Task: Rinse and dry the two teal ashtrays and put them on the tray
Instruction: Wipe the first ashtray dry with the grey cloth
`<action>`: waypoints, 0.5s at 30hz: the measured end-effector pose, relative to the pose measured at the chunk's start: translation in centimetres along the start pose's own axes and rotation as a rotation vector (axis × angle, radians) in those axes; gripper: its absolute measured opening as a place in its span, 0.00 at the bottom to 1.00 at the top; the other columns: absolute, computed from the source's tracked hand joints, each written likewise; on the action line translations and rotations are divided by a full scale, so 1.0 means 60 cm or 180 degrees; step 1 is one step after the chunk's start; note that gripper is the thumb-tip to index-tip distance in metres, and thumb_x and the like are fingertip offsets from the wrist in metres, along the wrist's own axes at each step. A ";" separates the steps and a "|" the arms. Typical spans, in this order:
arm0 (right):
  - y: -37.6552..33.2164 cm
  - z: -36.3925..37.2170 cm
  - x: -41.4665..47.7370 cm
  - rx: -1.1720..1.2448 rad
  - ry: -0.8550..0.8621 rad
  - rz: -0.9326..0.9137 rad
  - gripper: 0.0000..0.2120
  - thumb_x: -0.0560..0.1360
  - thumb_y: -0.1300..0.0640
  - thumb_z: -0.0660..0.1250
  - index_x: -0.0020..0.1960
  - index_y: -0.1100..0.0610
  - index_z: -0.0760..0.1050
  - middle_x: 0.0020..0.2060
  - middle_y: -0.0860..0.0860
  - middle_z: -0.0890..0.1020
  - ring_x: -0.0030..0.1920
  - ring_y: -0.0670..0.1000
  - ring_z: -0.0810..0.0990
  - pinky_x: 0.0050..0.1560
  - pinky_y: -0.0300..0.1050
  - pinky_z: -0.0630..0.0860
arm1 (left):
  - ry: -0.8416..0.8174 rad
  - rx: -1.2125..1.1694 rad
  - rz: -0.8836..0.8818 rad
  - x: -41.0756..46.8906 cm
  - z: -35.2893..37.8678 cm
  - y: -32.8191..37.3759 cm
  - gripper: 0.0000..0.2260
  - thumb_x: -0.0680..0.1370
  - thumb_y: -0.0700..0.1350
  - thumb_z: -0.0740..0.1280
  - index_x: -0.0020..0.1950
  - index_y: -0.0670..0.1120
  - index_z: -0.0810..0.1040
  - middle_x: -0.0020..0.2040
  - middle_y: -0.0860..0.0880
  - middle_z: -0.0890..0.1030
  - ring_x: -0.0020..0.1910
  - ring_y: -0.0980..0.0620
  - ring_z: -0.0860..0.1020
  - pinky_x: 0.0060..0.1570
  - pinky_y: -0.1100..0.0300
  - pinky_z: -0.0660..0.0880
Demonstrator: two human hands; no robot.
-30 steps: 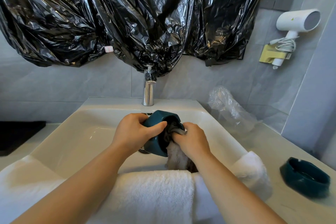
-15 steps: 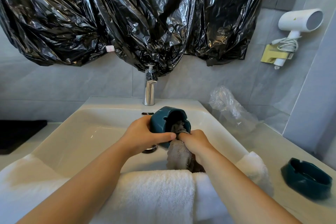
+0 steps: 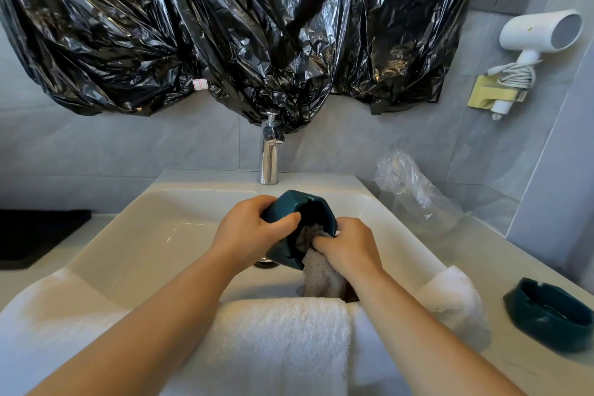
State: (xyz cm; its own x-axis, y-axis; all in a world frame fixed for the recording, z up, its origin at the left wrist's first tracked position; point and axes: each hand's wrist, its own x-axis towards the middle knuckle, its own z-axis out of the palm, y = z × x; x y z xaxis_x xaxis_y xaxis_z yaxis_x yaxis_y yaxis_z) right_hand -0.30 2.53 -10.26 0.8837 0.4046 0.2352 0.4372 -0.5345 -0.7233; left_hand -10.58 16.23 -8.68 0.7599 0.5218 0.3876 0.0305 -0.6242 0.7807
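**Two ashtrays logged: one held over the sink, one on the table**

We find the left hand [image 3: 254, 228] grasping the held ashtray [image 3: 283, 207] above the sink [image 3: 154, 235], just in front of the tap [image 3: 269, 161]. The thumb lies across the near rim and the fingers wrap round the far side. The right hand [image 3: 348, 246] has its fingers clenched on a grey cloth [image 3: 321, 276]. The cloth's upper end is pushed into the lower part of the bowl and the rest hangs down behind the white towel [image 3: 273, 341] draped over the sink's front edge.

Against the picture half a second earlier, we note the ashtray has turned. Its opening then faced up towards the camera; it now tips to the right, towards the cloth hand. Both hands sit in much the same place over the sink.

The second ashtray [image 3: 546, 315] stands upright on the table [image 3: 488, 254] at far right, well apart from the hands, unmoved. A flat black thing [image 3: 38, 235] lies at far left; we cannot tell what it is.
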 end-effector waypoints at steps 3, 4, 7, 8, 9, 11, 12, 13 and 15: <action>-0.006 0.000 -0.002 -0.0327 0.0403 -0.0254 0.08 0.72 0.50 0.70 0.41 0.55 0.77 0.35 0.49 0.78 0.35 0.52 0.75 0.28 0.42 0.61 | 0.0065 0.0007 0.0066 0.002 -0.002 -0.001 0.16 0.67 0.64 0.65 0.42 0.54 0.80 0.33 0.55 0.79 0.35 0.54 0.76 0.34 0.60 0.70; -0.006 0.001 -0.002 -0.0364 0.0444 -0.0296 0.08 0.72 0.50 0.69 0.40 0.55 0.76 0.35 0.49 0.78 0.35 0.52 0.74 0.27 0.42 0.60 | 0.0081 0.0028 0.0096 0.002 -0.003 0.000 0.16 0.67 0.64 0.65 0.42 0.54 0.80 0.33 0.55 0.79 0.35 0.54 0.76 0.34 0.60 0.69; -0.001 0.010 0.004 -0.0109 0.0091 -0.0284 0.08 0.73 0.52 0.69 0.45 0.57 0.78 0.39 0.51 0.80 0.39 0.52 0.76 0.29 0.41 0.64 | 0.0192 0.0133 0.0160 0.001 -0.004 0.000 0.15 0.68 0.64 0.65 0.42 0.54 0.80 0.34 0.55 0.79 0.36 0.55 0.76 0.34 0.60 0.70; 0.002 0.013 0.006 0.0101 -0.0184 -0.0218 0.09 0.73 0.52 0.69 0.50 0.57 0.78 0.42 0.52 0.81 0.42 0.53 0.78 0.31 0.40 0.66 | 0.0240 0.0174 0.0174 0.001 -0.005 0.000 0.15 0.69 0.64 0.65 0.42 0.54 0.80 0.35 0.55 0.79 0.37 0.55 0.77 0.34 0.60 0.70; 0.002 0.014 0.007 0.0323 -0.0477 -0.0148 0.12 0.73 0.53 0.70 0.54 0.57 0.78 0.46 0.52 0.81 0.46 0.53 0.79 0.35 0.39 0.69 | 0.0285 0.0197 0.0175 0.001 -0.004 0.000 0.14 0.70 0.63 0.65 0.42 0.54 0.80 0.35 0.55 0.80 0.38 0.55 0.77 0.35 0.59 0.71; 0.002 0.018 0.006 0.0725 -0.0882 -0.0025 0.19 0.71 0.50 0.71 0.60 0.54 0.76 0.52 0.51 0.82 0.53 0.52 0.79 0.46 0.43 0.76 | 0.0380 0.0161 0.0126 0.001 -0.004 0.000 0.15 0.70 0.63 0.65 0.42 0.53 0.80 0.35 0.55 0.80 0.38 0.54 0.77 0.35 0.58 0.73; 0.001 0.019 0.006 0.0860 -0.0973 0.0036 0.21 0.70 0.49 0.72 0.61 0.53 0.76 0.53 0.51 0.82 0.54 0.52 0.80 0.52 0.46 0.77 | 0.0427 0.0115 0.0092 0.001 -0.004 0.001 0.16 0.69 0.64 0.64 0.42 0.53 0.80 0.35 0.54 0.80 0.38 0.54 0.78 0.36 0.56 0.74; 0.002 0.020 0.006 0.0961 -0.1037 0.0094 0.19 0.71 0.49 0.71 0.60 0.52 0.77 0.53 0.51 0.82 0.55 0.52 0.80 0.54 0.48 0.78 | 0.0463 0.0075 0.0064 0.002 -0.003 0.002 0.17 0.68 0.64 0.63 0.42 0.53 0.80 0.36 0.54 0.80 0.39 0.53 0.78 0.38 0.53 0.76; 0.003 0.020 0.008 0.1001 -0.1083 0.0157 0.15 0.73 0.52 0.71 0.58 0.53 0.78 0.51 0.51 0.83 0.54 0.52 0.80 0.52 0.46 0.77 | 0.0481 0.0055 0.0043 0.004 -0.002 0.002 0.18 0.68 0.65 0.63 0.43 0.53 0.81 0.37 0.54 0.81 0.40 0.54 0.79 0.41 0.50 0.78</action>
State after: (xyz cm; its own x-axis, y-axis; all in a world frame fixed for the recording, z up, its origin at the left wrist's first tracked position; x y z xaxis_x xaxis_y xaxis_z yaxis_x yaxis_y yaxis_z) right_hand -0.01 3.53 -11.04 0.7743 0.6327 0.0072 0.2777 -0.3296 -0.9024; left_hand -10.48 16.35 -8.47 0.6540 0.5941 0.4682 0.0332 -0.6410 0.7668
